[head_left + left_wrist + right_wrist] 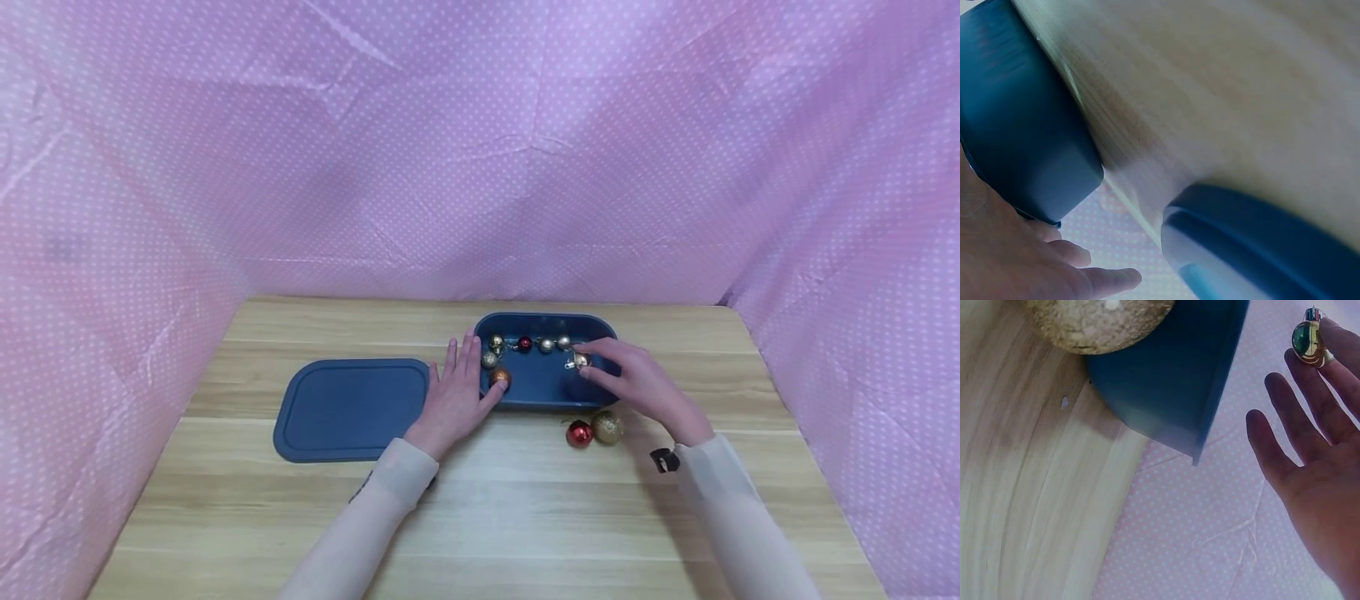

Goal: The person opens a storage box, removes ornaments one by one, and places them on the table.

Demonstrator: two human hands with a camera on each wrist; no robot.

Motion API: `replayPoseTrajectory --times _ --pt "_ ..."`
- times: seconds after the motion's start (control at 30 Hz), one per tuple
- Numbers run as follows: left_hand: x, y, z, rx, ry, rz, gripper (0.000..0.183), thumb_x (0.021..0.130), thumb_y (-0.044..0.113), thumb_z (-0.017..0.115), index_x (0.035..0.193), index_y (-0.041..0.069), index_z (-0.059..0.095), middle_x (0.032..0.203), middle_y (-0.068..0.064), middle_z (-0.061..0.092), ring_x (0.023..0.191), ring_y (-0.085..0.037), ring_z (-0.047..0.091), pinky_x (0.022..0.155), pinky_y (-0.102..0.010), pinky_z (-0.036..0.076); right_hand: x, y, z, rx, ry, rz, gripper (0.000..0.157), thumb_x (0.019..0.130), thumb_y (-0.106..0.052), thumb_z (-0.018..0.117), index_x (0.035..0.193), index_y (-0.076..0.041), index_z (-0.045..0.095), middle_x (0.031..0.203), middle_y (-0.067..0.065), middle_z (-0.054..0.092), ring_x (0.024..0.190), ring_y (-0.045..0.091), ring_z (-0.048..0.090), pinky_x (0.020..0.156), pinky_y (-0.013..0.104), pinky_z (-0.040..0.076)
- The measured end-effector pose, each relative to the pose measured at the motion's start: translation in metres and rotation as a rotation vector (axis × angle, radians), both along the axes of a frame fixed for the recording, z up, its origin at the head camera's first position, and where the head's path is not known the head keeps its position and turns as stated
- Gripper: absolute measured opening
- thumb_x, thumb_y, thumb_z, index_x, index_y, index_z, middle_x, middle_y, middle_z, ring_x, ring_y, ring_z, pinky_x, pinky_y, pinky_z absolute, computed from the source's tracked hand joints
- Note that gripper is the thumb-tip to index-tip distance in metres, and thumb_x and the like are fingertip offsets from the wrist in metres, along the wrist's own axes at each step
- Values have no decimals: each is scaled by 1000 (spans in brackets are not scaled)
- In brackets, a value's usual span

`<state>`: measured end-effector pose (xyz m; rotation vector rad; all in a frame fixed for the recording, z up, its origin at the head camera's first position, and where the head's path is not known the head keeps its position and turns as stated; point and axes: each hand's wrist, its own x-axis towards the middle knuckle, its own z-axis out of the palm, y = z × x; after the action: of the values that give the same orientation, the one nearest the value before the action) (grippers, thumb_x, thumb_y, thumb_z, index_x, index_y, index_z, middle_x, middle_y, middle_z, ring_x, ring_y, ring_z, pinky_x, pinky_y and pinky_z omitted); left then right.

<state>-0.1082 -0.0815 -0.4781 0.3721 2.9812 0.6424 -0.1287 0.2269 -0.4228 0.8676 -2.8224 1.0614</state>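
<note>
A dark blue box point(540, 385) holds several small Christmas baubles along its back and left sides. My right hand point(641, 379) is over the box's right end and pinches a shiny gold bauble point(581, 360) between thumb and fingers; in the right wrist view that gold bauble point(1310, 342) shows its metal cap, and the other fingers are spread. My left hand point(453, 400) rests at the box's left end with straight fingers along the rim. Its thumb reaches over the front left corner, right at an orange bauble point(499, 379).
Left of the box lies its blue lid point(352, 410), flat on the wooden table point(510, 517). A red bauble point(579, 433) and a glittery gold bauble point(607, 427) sit on the table by the box's front right corner. Pink dotted cloth point(480, 167) surrounds the table's back and sides.
</note>
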Motion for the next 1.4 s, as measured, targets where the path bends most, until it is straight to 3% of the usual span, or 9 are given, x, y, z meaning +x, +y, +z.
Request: replayPoseTrajectory --times 0.37,0.53,0.63,0.73,0.83,1.03,1.27,1.4 --pt "-1 1 0 -11 2 2 90 104 65 40 167 7 10 175 -9 3 159 -35 5 118 -71 15 14 9 4 -34 76 -51 35 96 -14 75 130 -6 71 127 8 72 121 30 65 101 50 49" --pt "-1 2 0 2 2 -2 90 104 64 41 167 7 11 174 -9 4 159 -36 5 118 -71 15 22 16 2 -56 133 -104 35 93 -11 77 128 -9 73 122 6 73 115 28 68 99 32 49" --pt "0 2 0 7 -1 -4 90 104 64 41 167 7 10 174 -9 3 159 -36 5 118 -71 15 28 21 1 -68 160 -133 37 92 -9 79 128 -10 73 120 6 74 113 28 68 99 17 44" --pt "0 2 0 6 -5 -2 90 104 65 40 167 7 9 175 -9 2 159 -36 4 118 -71 14 32 25 0 -84 177 -151 38 91 -8 79 129 -10 73 121 7 74 113 29 68 101 10 38" --pt "-1 1 0 1 -3 2 91 104 65 40 167 7 9 175 -9 3 159 -36 4 118 -71 15 36 28 -1 -93 197 -164 38 91 -6 79 128 -9 73 121 8 74 115 25 68 102 9 37" --pt "-2 0 0 4 -7 3 91 104 65 40 167 7 8 175 -9 2 159 -35 4 119 -70 14 43 37 -6 -107 194 -208 35 90 -6 79 125 -10 74 121 6 74 117 3 62 102 8 36" --pt "-2 0 1 12 -18 1 91 104 64 41 167 7 7 175 -9 1 159 -33 1 119 -70 13 54 44 -10 -104 172 -272 32 92 -11 79 124 -11 75 120 6 75 115 3 62 101 7 35" --pt "-2 0 1 14 -20 0 91 105 64 41 167 8 7 175 -9 2 159 -34 2 119 -70 13 60 48 -16 -115 183 -305 32 91 -10 80 123 -9 75 118 7 75 113 -3 59 101 6 34"
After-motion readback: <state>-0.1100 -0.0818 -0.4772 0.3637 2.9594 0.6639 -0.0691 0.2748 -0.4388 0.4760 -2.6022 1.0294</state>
